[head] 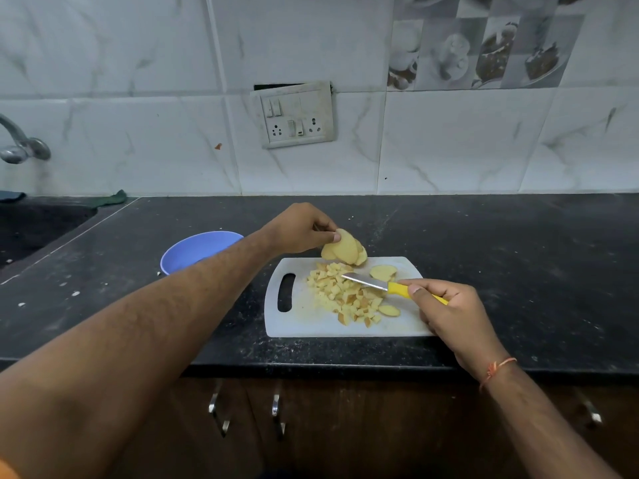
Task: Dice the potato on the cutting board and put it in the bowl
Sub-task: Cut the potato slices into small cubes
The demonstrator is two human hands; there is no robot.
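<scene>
A white cutting board [304, 319] lies on the black counter with a heap of diced potato [345, 293] in its middle. My left hand [297, 229] pinches a stack of potato slices [345, 248] lifted just above the board's far edge. My right hand [453, 312] grips the yellow handle of a knife [377, 283], its blade lying over the diced pieces. Two loose slices [383, 272] [389, 310] lie on the board near the knife. A blue bowl [193, 250] stands left of the board, partly hidden behind my left forearm.
A dark sink [38, 223] is set into the counter at the far left under a tap [20, 146]. A switch and socket plate [294, 114] hangs on the tiled wall. Cabinet handles [276, 409] show below the counter edge [311, 369].
</scene>
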